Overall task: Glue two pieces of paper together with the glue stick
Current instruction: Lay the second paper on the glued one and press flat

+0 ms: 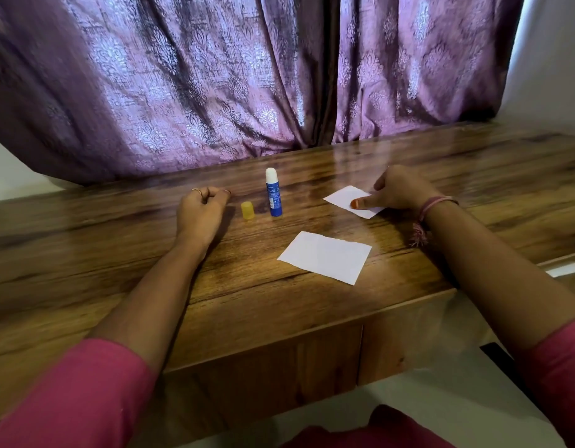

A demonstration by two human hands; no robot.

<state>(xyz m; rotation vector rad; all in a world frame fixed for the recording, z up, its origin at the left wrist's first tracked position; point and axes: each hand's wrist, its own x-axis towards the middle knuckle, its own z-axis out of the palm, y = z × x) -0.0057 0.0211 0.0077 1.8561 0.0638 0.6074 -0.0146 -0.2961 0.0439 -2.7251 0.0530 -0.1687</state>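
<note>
A blue glue stick [273,194] stands upright and uncapped on the wooden table [118,253], its white glue tip showing. Its yellow cap [247,210] stands just to its left. A larger white paper [325,256] lies flat near the table's front edge. A smaller white paper [347,198] lies farther back on the right; my right hand [399,190] pinches its right side, thumb on top. My left hand [202,211] rests on the table left of the cap, fingers curled, holding nothing.
A purple patterned curtain [247,76] hangs right behind the table's far edge. A small white scrap [565,269] lies on a lower surface at the right. The table front has cabinet doors below.
</note>
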